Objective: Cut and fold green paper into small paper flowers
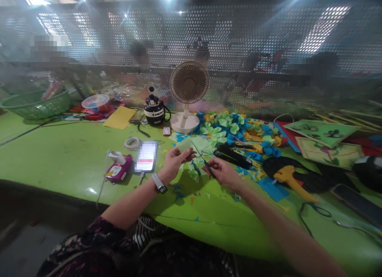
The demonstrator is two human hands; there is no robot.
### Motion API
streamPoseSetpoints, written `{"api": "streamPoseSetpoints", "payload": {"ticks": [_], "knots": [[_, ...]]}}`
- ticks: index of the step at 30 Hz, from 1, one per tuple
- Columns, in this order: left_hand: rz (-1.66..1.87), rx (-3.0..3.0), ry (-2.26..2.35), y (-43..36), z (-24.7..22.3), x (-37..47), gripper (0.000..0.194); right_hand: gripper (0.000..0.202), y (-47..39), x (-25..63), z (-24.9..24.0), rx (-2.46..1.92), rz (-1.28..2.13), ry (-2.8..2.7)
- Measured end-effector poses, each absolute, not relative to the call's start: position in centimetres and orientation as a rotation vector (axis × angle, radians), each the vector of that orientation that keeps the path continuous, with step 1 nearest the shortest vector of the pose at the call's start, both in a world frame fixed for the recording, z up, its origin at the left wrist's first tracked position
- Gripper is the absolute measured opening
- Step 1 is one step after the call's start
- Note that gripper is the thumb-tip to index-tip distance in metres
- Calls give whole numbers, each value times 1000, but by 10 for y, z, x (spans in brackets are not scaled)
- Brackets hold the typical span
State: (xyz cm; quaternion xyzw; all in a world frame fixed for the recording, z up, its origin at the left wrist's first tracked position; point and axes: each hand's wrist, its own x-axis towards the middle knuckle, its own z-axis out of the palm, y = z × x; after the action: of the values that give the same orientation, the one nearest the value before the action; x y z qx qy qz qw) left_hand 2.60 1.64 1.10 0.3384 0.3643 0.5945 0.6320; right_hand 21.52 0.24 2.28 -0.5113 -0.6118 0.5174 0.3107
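Note:
Between the fingers of my left hand (176, 161) is a piece of pale green paper (185, 145), held up over the table. My right hand (223, 173) grips dark-handled scissors (209, 168), whose blades point up and left to the edge of the paper. Whether the blades touch the paper I cannot tell. Beyond my hands lies a heap of folded green, blue and yellow paper pieces (229, 125). A black stapler (232, 156) rests just past my right hand. Small paper scraps (192, 200) are scattered below both hands.
A small fan (189, 86) and a black bottle (154, 111) stand at the back. On the left are a lit phone (146, 157), a tape roll (131, 143), a purple device (119, 169) and a green basket (38, 106). A yellow glue gun (294, 183) lies right.

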Motion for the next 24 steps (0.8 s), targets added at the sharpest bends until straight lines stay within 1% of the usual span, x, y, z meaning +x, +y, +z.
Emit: {"api": "streamPoseSetpoints", "payload": {"ticks": [24], "knots": [[1307,811,798,19,4,27,41,60,4,217,21,-1408,1380,-1623]]}}
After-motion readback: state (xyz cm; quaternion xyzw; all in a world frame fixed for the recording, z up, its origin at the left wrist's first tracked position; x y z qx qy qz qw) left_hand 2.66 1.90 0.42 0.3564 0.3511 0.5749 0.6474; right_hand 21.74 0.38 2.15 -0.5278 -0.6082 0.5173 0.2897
